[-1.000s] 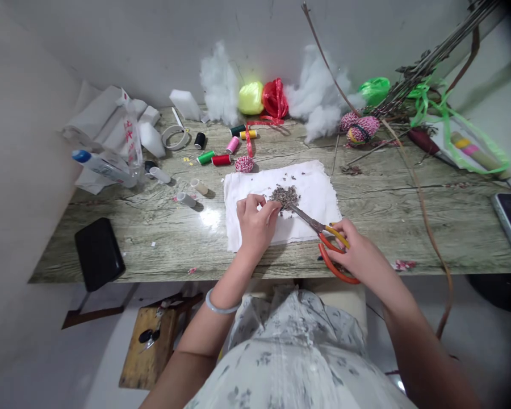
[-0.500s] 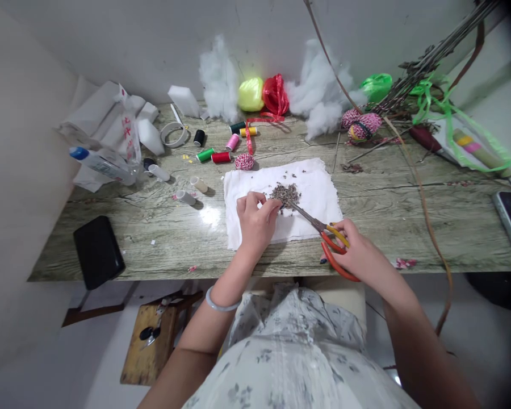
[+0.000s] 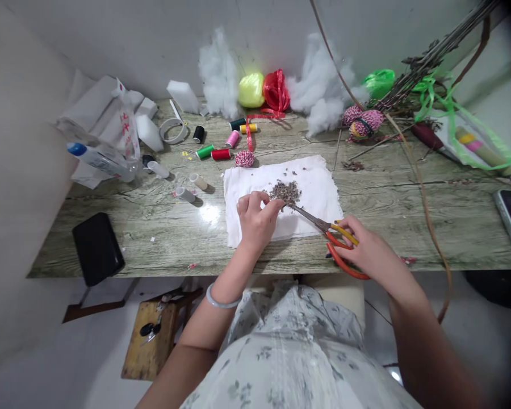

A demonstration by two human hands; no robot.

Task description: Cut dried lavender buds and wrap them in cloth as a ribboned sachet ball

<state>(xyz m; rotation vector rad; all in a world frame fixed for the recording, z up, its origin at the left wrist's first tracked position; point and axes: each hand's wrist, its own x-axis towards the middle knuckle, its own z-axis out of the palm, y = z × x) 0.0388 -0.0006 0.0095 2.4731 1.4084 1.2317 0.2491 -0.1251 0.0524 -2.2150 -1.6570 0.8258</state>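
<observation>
A white cloth (image 3: pixel 323 187) lies on the wood-grain table, with a small heap of dried brown plant bits (image 3: pixel 285 192) in its middle. My left hand (image 3: pixel 256 218) rests over the cloth's left part, thumb and fingers pinched together at the heap's near edge. What is in that pinch is too small to make out. My right hand (image 3: pixel 368 244) grips a pair of scissors (image 3: pixel 343 241) with orange and yellow handles. The blades point left, and their tips reach the heap close to my left fingertips.
Several thread spools (image 3: pixel 220 154), a ball of red-and-white twine (image 3: pixel 244 159) and small white bottles (image 3: pixel 185 195) stand left of and behind the cloth. White stuffing (image 3: pixel 319 91) is against the wall. Dry stems (image 3: pixel 434 59) lean at the right; a long brown strip (image 3: pixel 426 210) hangs over the edge.
My right hand and the scissors have shifted slightly to the right, and the handles look a little closer together. My left hand stays at the heap, still pinched.
</observation>
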